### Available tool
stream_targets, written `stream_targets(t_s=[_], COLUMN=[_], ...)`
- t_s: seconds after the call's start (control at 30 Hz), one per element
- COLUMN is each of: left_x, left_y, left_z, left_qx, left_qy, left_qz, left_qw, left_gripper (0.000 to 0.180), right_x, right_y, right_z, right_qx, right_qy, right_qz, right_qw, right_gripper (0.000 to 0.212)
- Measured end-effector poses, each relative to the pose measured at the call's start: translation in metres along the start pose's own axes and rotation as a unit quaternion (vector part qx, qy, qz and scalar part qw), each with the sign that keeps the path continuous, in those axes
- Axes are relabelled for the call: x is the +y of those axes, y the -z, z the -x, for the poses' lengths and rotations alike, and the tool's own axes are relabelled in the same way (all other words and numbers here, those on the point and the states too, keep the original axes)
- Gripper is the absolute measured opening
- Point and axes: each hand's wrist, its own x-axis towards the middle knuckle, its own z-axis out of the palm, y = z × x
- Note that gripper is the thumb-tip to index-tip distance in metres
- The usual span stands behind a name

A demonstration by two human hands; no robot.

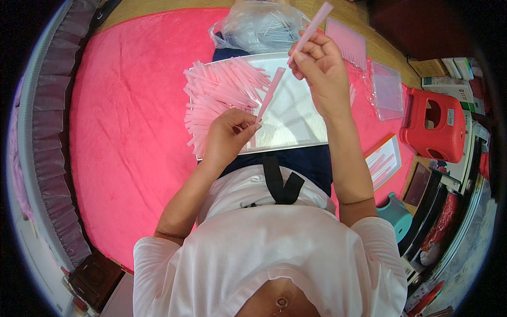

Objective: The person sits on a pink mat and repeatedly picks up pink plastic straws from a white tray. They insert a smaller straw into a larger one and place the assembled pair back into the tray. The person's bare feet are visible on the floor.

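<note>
My left hand (226, 136) pinches the narrow lower end of a pink, tapered plastic strip (271, 92), which slants up over the tray. Higher up and to the right, my right hand (325, 76) holds a second pink tapered strip (317, 24) between thumb and fingers, its wide end pointing up and away from me. Both strips look slightly see-through. A white rectangular tray (298, 119) rests across my lap. Its left part is heaped with many similar pink strips (224, 87), some overhanging the rim. My right forearm passes over the tray's right side.
Beyond the tray lies a transparent plastic bag (259, 26). Packs of pink strips (346, 42) and a pale pink packet (388, 87) lie to the right, near a red stool (435, 124), an orange-edged box (384, 161) and a teal stool (395, 214). A pink blanket (127, 116) spreads underneath.
</note>
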Motion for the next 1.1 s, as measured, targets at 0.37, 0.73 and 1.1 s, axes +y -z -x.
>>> stream_targets(t_s=[0.37,0.73,1.1], left_x=[0.002,0.0,-0.009], left_y=[-0.002,-0.003,-0.003], left_z=[0.003,0.003,0.001], left_qx=[-0.001,0.003,-0.008], left_qy=[0.003,-0.005,-0.004], left_qz=[-0.017,-0.034,-0.01], left_qw=[1.0,0.999,1.0], left_gripper=[0.011,0.01,0.01], right_x=[-0.006,0.007,0.028], right_y=[-0.001,0.002,0.034], right_z=[0.007,0.017,-0.004], right_qx=[-0.039,-0.057,0.025], right_qy=[0.039,0.062,0.031], right_qz=[0.042,0.104,0.222], right_qw=[0.998,0.991,0.974], right_gripper=[0.04,0.033,0.023])
